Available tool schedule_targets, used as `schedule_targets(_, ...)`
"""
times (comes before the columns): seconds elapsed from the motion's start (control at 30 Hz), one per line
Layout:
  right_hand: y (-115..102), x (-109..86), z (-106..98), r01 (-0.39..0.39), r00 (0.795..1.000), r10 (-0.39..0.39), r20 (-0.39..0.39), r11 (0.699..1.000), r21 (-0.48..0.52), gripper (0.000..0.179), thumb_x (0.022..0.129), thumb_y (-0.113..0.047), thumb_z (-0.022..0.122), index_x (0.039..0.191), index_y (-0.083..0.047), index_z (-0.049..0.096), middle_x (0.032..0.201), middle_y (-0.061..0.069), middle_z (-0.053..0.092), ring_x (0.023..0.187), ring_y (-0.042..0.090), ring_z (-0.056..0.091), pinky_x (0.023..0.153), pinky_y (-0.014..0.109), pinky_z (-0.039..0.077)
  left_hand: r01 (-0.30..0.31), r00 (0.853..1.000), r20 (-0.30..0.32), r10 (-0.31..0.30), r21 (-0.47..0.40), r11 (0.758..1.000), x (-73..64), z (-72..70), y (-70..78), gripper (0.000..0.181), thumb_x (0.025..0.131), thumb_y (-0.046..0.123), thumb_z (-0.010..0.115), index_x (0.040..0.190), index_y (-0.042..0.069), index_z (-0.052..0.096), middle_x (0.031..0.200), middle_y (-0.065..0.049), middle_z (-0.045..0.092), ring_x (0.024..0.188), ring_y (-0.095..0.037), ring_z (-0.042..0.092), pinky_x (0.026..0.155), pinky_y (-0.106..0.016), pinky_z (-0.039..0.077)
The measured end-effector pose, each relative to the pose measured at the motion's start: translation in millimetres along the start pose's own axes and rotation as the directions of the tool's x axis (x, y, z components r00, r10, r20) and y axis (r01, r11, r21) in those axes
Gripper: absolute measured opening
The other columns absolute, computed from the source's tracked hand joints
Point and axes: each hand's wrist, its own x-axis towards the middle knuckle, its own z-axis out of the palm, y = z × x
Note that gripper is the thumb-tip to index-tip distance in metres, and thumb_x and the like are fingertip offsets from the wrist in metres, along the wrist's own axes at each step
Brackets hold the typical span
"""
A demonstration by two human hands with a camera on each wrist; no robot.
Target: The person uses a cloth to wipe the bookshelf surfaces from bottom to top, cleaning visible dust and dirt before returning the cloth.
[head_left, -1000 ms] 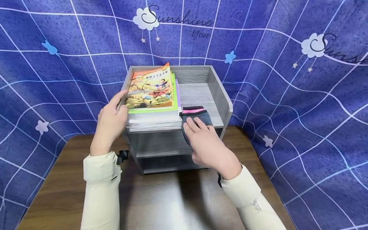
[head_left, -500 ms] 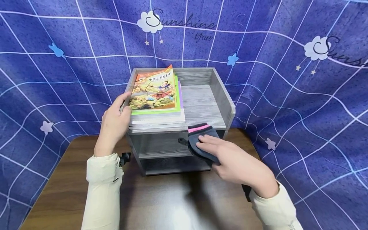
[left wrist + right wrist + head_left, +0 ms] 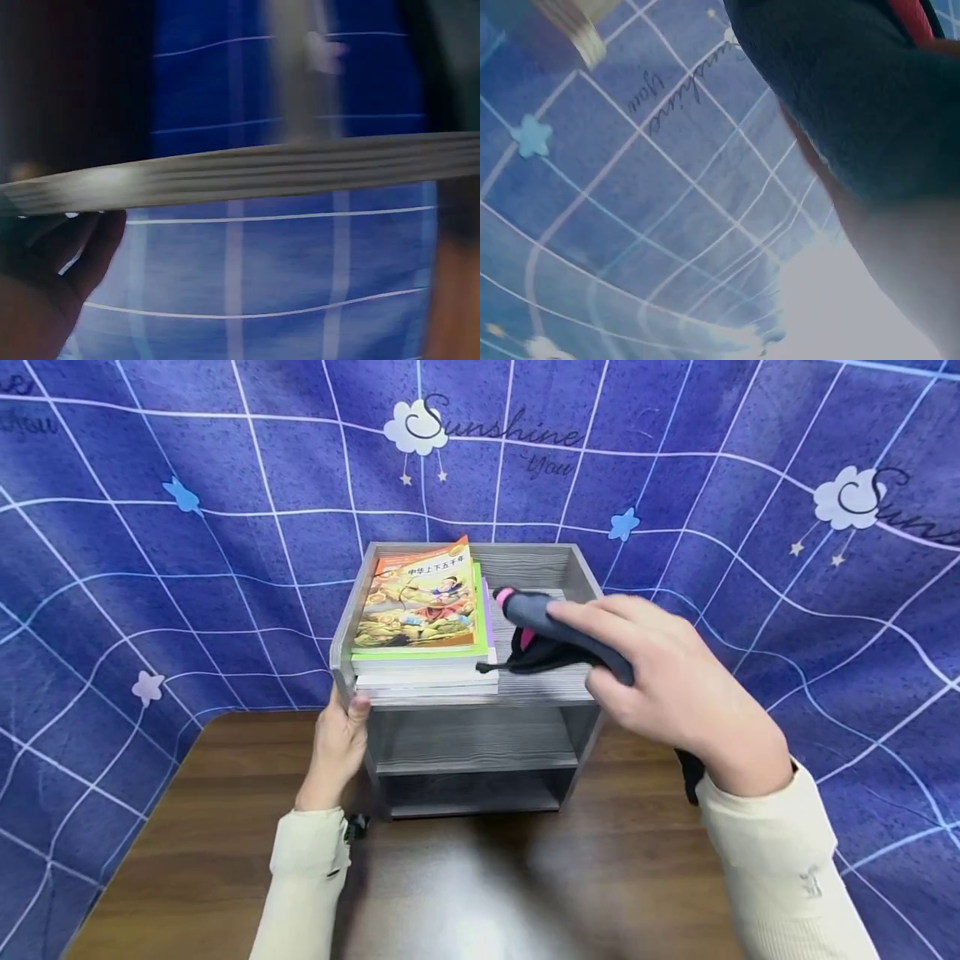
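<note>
A small grey wood-grain shelf unit (image 3: 480, 735) stands on a table, seen in the head view. My left hand (image 3: 341, 752) grips the front edge of its left side panel low down, thumb on the inner face. In the left wrist view, fingers (image 3: 97, 247) lie against the panel edge (image 3: 277, 172). My right hand (image 3: 667, 685) holds a dark grey cloth (image 3: 536, 610) with pink and black trim, bunched between thumb and fingers, over the right part of the top shelf. A short black tab trails from it. The dark cloth (image 3: 840, 97) fills the upper right of the right wrist view.
A stack of books (image 3: 420, 606) with a colourful top cover fills the top shelf's left half, close to the cloth. Raised side panels bound that shelf. Brown wood tabletop (image 3: 450, 893) extends in front. A blue star-patterned curtain (image 3: 225, 610) hangs behind and around.
My left hand has slid from beside the books down to the panel's lower front edge. My right hand first drew the cloth down past the shelf's front, then lifted it up, bunched.
</note>
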Motion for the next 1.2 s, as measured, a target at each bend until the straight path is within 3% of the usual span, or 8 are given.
schedule_targets(0.2,-2.0,51.8,17.3,0.084,0.996,-0.085,-0.003,0.993,-0.084,0.053,0.078,-0.003,0.063,0.131,-0.006,0.065,0.115,0.008,0.072,0.098,0.037,0.054,0.084,0.05,0.041,0.064,0.996,0.053,-0.071,0.119,0.991,-24.1,17.7,-33.0,0.095,0.094,0.074,0.039,0.145,-0.006,0.042,0.12,-0.042,0.058,0.108,-0.061,0.057,0.091,-0.067,0.043)
schedule_targets(0.37,-13.8,99.1,49.3,0.092,0.996,-0.093,0.001,0.991,0.098,0.049,0.087,-0.004,0.062,0.136,-0.003,0.06,0.117,0.01,0.07,0.09,0.027,0.06,0.083,0.042,0.047,0.092,0.994,0.045,-0.1,0.144,0.985,-27.6,21.1,-35.2,0.055,0.105,0.035,0.05,0.141,-0.007,0.045,0.108,-0.04,0.063,0.105,-0.059,0.059,0.087,-0.066,0.044)
schedule_targets(0.53,-34.0,137.1,94.5,0.119,0.991,-0.106,-0.086,0.977,0.176,0.033,0.092,-0.005,0.059,0.125,0.002,0.058,0.109,0.01,0.066,0.089,0.021,0.06,0.085,0.034,0.049,0.131,0.99,0.032,-0.138,0.159,0.978,-27.6,20.1,-32.5,0.048,0.104,0.03,0.05,0.137,-0.004,0.048,0.094,-0.039,0.064,0.097,-0.06,0.06,0.08,-0.067,0.044)
schedule_targets(0.6,-40.8,146.2,110.6,0.14,0.99,-0.136,-0.037,0.975,0.172,0.028,0.093,-0.006,0.061,0.12,0.001,0.057,0.106,0.01,0.064,0.094,0.022,0.058,0.089,0.033,0.046,0.135,0.989,0.033,-0.142,0.165,0.977,-27.0,20.7,-32.1,0.044,0.104,0.032,0.049,0.13,-0.004,0.05,0.085,-0.036,0.063,0.092,-0.06,0.061,0.077,-0.067,0.045)
schedule_targets(0.67,-44.6,150.2,124.9,0.166,0.979,-0.181,0.096,0.975,0.147,0.026,0.092,-0.007,0.063,0.116,-0.002,0.056,0.106,0.008,0.062,0.098,0.023,0.057,0.092,0.033,0.044,0.125,0.991,0.035,-0.133,0.164,0.978,-26.7,21.7,-32.0,0.042,0.104,0.032,0.049,0.126,-0.003,0.051,0.079,-0.033,0.061,0.088,-0.058,0.062,0.075,-0.067,0.045)
schedule_targets(0.83,-51.6,148.2,144.4,0.235,0.899,-0.193,0.393,0.97,-0.061,0.039,0.09,-0.007,0.065,0.128,-0.013,0.056,0.111,0.002,0.062,0.106,0.025,0.059,0.089,0.038,0.049,0.073,0.996,0.032,-0.079,0.169,0.983,-26.9,23.0,-33.3,0.034,0.104,0.029,0.049,0.113,-0.003,0.054,0.078,-0.03,0.061,0.088,-0.058,0.062,0.074,-0.066,0.045)
schedule_targets(1.0,-64.5,150.5,147.7,0.321,0.87,-0.161,0.466,0.902,-0.288,0.047,0.1,-0.01,0.057,0.146,-0.021,0.053,0.12,0.004,0.064,0.105,0.022,0.063,0.084,0.036,0.054,0.029,0.999,0.027,-0.033,0.159,0.987,-28.2,20.6,-33.8,0.033,0.103,0.025,0.051,0.122,-0.002,0.051,0.065,-0.016,0.051,0.077,-0.053,0.062,0.07,-0.065,0.045)
schedule_targets(1.2,-78.0,167.3,148.9,0.377,0.846,-0.13,0.517,0.832,-0.408,0.038,0.1,-0.018,0.062,0.139,-0.02,0.062,0.119,0.004,0.068,0.104,0.023,0.063,0.088,0.035,0.05,0.053,0.997,0.045,-0.06,0.148,0.988,-31.3,16.8,-34.0,0.032,0.105,0.025,0.049,0.123,-0.002,0.049,0.061,-0.003,0.039,0.059,-0.034,0.047,0.061,-0.055,0.042)
